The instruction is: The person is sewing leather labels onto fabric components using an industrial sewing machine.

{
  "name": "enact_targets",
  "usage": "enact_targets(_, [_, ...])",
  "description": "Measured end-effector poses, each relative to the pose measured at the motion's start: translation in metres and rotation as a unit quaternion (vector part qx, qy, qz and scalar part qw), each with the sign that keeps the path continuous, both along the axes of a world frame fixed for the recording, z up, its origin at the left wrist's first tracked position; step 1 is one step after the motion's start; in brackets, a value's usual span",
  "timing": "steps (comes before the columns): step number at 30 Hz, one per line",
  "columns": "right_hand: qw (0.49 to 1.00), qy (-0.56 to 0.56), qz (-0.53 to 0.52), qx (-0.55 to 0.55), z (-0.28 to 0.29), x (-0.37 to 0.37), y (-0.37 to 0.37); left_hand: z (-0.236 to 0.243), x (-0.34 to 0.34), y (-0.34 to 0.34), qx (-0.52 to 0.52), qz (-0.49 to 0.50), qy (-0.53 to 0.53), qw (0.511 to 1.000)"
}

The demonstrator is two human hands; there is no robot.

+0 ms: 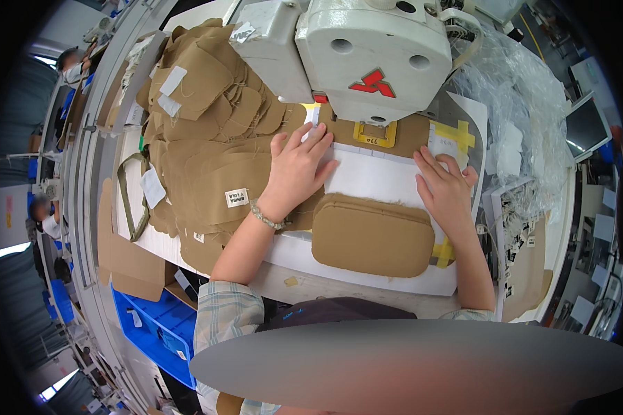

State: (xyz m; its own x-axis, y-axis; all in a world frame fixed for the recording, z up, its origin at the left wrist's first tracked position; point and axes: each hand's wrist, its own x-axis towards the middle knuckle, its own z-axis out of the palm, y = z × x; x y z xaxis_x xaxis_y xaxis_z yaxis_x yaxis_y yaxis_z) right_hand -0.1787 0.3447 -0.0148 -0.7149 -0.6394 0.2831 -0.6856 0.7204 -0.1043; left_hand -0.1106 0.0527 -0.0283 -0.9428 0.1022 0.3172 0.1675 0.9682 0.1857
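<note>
A flat brown fabric piece (412, 130) lies under the head of a white sewing machine (374, 55), beneath a small yellow clamp frame (375, 143). My left hand (298, 166) rests its outstretched fingertips at the piece's left end and lower edge. At its lower right edge, the fingers of my right hand (448, 185) are spread, beside yellow tape on the white work plate (374, 176). Neither hand grips anything. Between my forearms sits a short stack of rounded brown fabric pieces (372, 238). The needle area is hidden by the machine head.
Brown cut pieces (211, 166) are heaped at left, some with white labels, next to a fabric strap (126, 197). Clear plastic wrap (512, 104) bunches at right, above a box holding many labels (519, 242). A blue crate (156, 328) stands lower left. People work far left.
</note>
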Motion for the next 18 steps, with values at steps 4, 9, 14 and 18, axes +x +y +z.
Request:
enact_targets(4, [1.000,0.003,0.002,0.001,0.0015,0.0002,-0.0005,0.0007,0.0000,0.0002,-0.001,0.001,0.001,1.000])
enact_targets(9, [1.000,0.003,0.002,-0.004,0.0012,0.0012,-0.0014,0.0000,0.0009,-0.0002,0.004,0.000,0.004,1.000])
enact_targets(14, [1.000,0.012,-0.001,-0.005,0.0006,0.0026,-0.0005,0.0001,0.0009,0.0009,-0.006,-0.006,0.012,1.000])
enact_targets(18, [0.999,-0.009,-0.008,-0.034,0.0056,-0.0050,0.0055,-0.0003,-0.0006,0.0020,-0.009,-0.012,0.023,1.000])
